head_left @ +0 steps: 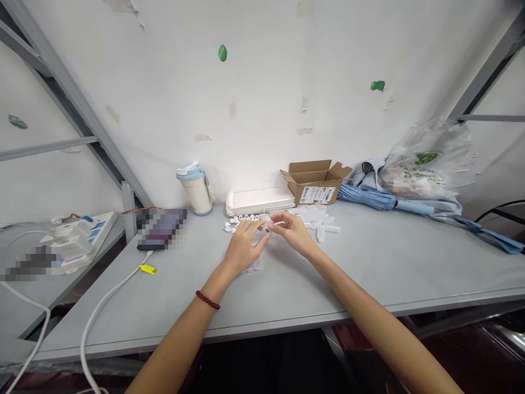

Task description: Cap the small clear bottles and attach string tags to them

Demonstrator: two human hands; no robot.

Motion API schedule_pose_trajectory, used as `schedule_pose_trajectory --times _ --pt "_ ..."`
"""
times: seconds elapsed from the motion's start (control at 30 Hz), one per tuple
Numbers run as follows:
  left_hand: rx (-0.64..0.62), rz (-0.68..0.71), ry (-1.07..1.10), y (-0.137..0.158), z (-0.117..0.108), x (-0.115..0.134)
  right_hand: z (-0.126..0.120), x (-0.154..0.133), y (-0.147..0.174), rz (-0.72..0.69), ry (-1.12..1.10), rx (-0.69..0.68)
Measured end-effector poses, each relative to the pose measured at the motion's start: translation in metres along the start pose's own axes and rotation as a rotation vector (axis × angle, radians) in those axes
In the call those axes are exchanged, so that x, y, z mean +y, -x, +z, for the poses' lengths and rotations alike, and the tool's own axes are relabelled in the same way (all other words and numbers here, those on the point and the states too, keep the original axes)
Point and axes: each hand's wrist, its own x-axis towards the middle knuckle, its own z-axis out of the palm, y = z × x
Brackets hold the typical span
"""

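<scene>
Over the middle of the grey table (287,290), both hands meet at a small whitish translucent piece (268,222). The fingers of my left hand (241,243) are closed on its left side, with the thumb underneath. From the right, my right hand (296,234) pinches the same piece between thumb and fingertips. Its exact kind is too small to make out. Behind my left hand lie several small white cap-like parts (234,220). Several frosted plastic pieces (320,219) are heaped beyond my right hand. A few clear pieces (257,265) lie close by my left wrist.
A long white box (258,201) and an opened cardboard carton (315,191) stand along the wall. To the left are a cream-and-blue cup (196,189), a phone (164,230) on a white cable (110,293), and a power strip (98,235). A folded blue umbrella (369,197) lies right.
</scene>
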Motion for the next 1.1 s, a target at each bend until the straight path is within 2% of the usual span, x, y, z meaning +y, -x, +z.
schedule_pose_trajectory --times 0.2,0.53,0.73,1.1 --pt "0.047 -0.061 -0.002 0.0004 0.0008 0.0014 0.0019 -0.0013 0.0007 -0.010 -0.030 0.002" --pt "0.065 0.070 -0.055 0.0007 0.0027 0.0002 0.0044 -0.0007 0.0025 0.013 -0.034 -0.009" --pt "0.080 0.102 -0.058 0.0010 0.0033 0.0003 0.0065 0.0028 0.0007 0.026 -0.059 0.047" --pt "0.044 0.042 -0.026 0.0000 0.0003 0.0043 0.0085 -0.0013 0.0045 0.043 -0.056 0.035"
